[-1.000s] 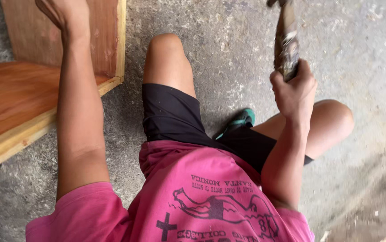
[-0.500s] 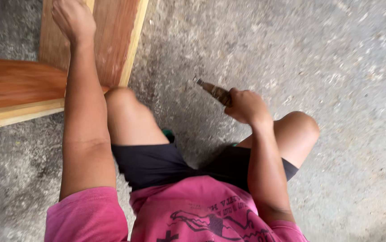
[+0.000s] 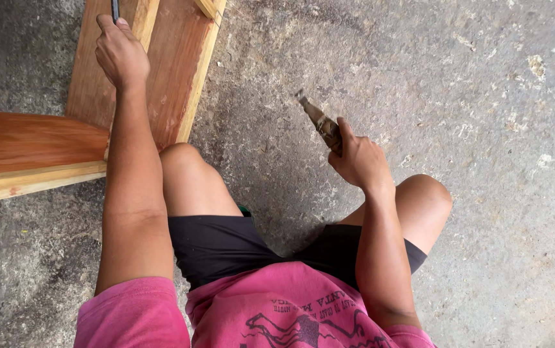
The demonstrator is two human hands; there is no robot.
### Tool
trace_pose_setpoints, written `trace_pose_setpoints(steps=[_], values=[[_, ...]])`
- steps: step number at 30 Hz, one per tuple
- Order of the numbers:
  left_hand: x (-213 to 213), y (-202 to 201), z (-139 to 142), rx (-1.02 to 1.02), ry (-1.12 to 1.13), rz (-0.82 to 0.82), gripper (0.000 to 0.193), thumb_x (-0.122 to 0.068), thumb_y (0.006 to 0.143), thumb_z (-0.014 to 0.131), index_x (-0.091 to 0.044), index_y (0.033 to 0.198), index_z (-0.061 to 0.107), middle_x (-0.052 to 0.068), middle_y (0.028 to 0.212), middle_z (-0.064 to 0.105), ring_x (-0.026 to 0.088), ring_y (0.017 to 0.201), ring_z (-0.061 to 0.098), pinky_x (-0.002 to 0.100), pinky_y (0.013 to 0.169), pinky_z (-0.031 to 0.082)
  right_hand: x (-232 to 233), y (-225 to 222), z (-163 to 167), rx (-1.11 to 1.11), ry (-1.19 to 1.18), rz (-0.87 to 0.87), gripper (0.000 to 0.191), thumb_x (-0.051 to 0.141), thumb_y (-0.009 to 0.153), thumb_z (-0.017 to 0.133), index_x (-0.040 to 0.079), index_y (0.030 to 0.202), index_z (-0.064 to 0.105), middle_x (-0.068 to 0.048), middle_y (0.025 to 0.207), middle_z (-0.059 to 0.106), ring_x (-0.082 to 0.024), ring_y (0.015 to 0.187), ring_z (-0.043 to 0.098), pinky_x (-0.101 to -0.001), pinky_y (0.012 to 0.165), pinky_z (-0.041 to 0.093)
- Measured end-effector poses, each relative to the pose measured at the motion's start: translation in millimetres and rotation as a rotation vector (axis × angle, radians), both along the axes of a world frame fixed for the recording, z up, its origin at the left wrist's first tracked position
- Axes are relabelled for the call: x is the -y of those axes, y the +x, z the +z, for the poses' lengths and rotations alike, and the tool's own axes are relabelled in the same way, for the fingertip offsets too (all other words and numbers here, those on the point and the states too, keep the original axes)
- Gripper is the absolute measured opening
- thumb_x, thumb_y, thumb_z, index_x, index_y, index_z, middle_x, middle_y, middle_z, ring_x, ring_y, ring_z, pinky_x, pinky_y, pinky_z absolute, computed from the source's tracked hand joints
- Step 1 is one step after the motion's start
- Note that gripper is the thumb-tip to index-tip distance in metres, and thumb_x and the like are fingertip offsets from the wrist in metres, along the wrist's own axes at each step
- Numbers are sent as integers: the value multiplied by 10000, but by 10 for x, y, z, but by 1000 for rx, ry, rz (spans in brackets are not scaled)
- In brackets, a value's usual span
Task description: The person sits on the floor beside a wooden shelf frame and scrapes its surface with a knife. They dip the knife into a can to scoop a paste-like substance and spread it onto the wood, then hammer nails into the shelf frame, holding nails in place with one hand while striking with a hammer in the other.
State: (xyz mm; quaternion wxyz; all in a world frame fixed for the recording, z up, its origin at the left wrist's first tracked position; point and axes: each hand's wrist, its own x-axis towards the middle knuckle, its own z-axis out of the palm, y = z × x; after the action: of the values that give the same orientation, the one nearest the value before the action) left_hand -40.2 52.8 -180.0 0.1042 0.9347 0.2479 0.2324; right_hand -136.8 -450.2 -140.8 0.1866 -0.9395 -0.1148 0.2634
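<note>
Wooden frame [image 3: 161,71] beside left hand [image 3: 121,55] — right hand [image 3: 358,161] around hammer handle [image 3: 321,124]

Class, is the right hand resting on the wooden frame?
No, the right hand holds a tool above the concrete floor, apart from the frame.

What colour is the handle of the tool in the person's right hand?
Brown, worn wood with darker marks: the tool handle in the right hand, head view.

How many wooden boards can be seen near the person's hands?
2. One board runs lengthwise away under the left hand; another board lies crosswise at the left edge, meeting it. More may be hidden outside the view.
</note>
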Motion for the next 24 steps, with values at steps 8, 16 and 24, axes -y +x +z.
trace_pose_setpoints(steps=[8,16,24], values=[[-71,-82,-152,76,-217,-12,344,-226,1041,544,41,841,631,258,834,712,432,811,719,559,730,536,46,-177,-17,-228,-189,69,847,221,840,683,201,1605,320,-212,927,742,-357,856,738,-481,851,590],[-24,-16,-38,-32,-20,17,263,-185,1046,521,27,937,631,261,836,706,470,822,687,576,719,535,59,-213,188,-133,-125,33,863,255,825,708,185,1595,323,-244,923,728,-400,858,716,-503,842,561],[-52,-44,-63,-14,15,-39,227,-196,1092,535,-30,1245,563,219,870,741,455,820,698,586,705,510,158,-306,231,-130,-76,21,825,214,815,678,151,1572,355,-254,921,733,-425,869,712,-514,843,551]])
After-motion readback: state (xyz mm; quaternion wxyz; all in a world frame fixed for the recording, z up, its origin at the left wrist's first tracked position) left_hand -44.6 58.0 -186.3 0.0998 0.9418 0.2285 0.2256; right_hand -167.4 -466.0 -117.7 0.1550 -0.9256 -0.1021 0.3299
